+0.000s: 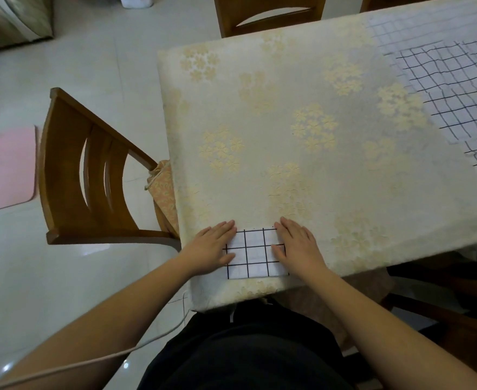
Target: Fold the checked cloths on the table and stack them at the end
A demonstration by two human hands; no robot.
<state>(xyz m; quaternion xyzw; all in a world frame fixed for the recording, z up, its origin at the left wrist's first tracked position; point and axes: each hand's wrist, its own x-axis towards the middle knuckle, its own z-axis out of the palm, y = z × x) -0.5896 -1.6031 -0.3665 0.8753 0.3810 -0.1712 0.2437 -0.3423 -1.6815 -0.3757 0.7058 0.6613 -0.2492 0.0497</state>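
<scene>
Both flat hands, left hand [214, 246] and right hand [297, 244], press the folded checked cloth [255, 253] at the table's [288, 136] near edge; smoothing outward should sharpen creases. Unfolded checked cloths [451, 88] wait far right.

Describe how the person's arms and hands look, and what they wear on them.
Both arms are bare from the bottom edge of the picture to the fingertips: no sleeves show. The left hand and right hand wear no gloves, and no rings, watch or bracelet show on the fingers or wrists. The nails look short and unpainted, as far as can be told. Below the arms the person wears dark clothing.
</scene>
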